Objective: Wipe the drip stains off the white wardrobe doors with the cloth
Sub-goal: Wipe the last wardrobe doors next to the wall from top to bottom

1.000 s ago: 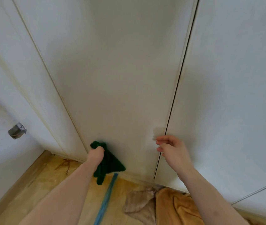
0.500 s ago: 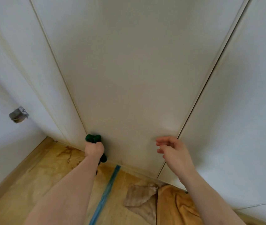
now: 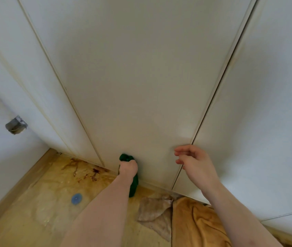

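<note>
Low in the middle of the frame, the left hand [image 3: 128,167] is gripping the green cloth [image 3: 126,158] in a fist and pressing it against the bottom of the middle door [image 3: 141,77]. To its right, the right hand [image 3: 197,164] is hanging loose with fingers half curled, grasping nothing, near the gap between doors. A blue disc [image 3: 76,198] and an orange towel [image 3: 195,223] are lying on the floor [image 3: 34,211] along the bottom.

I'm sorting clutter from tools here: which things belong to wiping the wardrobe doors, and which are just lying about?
For the job:
- green cloth, gripped by the left hand
- white wardrobe doors
- right hand, empty, near the door gap

Lying about:
- beige rag on the floor
- orange towel
- blue disc
- grey fitting on the left wall
</note>
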